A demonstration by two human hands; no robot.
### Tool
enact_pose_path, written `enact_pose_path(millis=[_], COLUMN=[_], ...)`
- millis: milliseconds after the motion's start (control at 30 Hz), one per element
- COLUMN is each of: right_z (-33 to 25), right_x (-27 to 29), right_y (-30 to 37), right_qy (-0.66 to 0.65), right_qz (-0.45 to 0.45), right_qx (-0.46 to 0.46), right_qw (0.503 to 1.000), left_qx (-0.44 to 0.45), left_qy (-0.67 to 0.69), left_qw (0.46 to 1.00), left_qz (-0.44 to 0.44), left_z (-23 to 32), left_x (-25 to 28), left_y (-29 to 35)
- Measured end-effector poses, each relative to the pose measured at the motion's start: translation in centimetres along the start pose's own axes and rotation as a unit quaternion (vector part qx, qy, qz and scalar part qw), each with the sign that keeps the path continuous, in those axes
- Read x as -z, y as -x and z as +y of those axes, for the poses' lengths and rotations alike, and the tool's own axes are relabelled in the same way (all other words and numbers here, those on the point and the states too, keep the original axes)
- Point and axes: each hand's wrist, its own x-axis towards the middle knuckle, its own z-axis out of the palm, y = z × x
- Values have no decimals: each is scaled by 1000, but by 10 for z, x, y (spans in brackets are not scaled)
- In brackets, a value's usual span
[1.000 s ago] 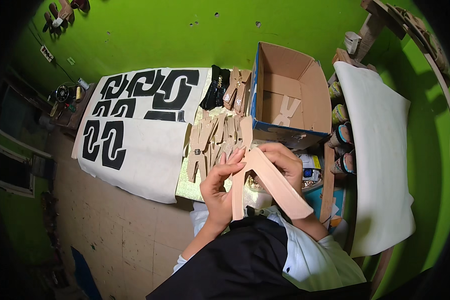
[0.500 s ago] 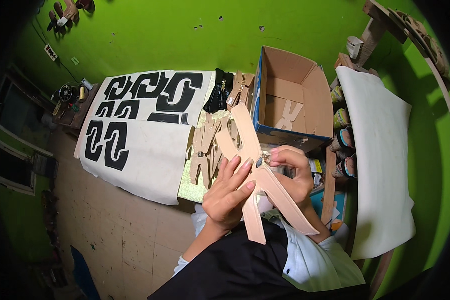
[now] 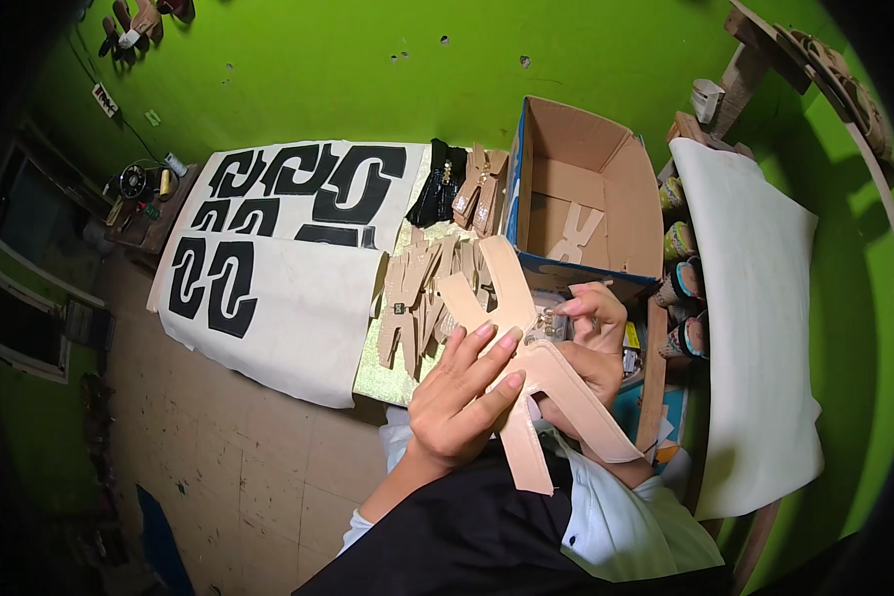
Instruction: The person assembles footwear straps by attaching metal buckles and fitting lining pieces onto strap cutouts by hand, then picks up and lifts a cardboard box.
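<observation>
A beige X-shaped sandal strap (image 3: pixel 507 288), with stitched edges, is tilted up in front of my body. My left hand (image 3: pixel 455 402) is closed on it, fingers spread across its front near the crossing and thumb lower down. My right hand (image 3: pixel 598 336) is beside the crossing on the right, partly behind the strap. Its fingers are curled; whether something small is between them I cannot make out. A small greyish spot shows at the crossing. Just behind it, a clear container (image 3: pixel 550 322) with small shiny pieces is partly hidden.
Beige straps (image 3: pixel 407 298) lie piled on the table beside black straps (image 3: pixel 437 189). White sheets with black cut shapes (image 3: pixel 233 328) cover the left side. An open cardboard box (image 3: pixel 606 159) holds one pale strap (image 3: pixel 577 233). A white roll (image 3: pixel 755 328) and patterned sandals (image 3: pixel 683 278) stand right.
My right hand's fingers have drawn up and away from the crossing, where they were touching a small dark ornament. The strap and my left hand have shifted slightly right and down.
</observation>
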Motion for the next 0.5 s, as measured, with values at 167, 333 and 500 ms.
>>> enact_pose_path(millis=[167,333,500], right_z=[-14,-14,-17], right_x=[7,0,1], right_y=[-8,-4,-6], right_qy=[-7,-20,-33], right_qz=[-82,-23,-17], right_qx=[-118,-101,-120], right_qw=[990,994,992], left_qx=[6,30,63], left_qy=[0,38,65], left_qw=[1000,999,996], left_qz=[3,11,11], left_z=[-1,0,1], left_x=[0,-4,-5], left_y=[3,4,2])
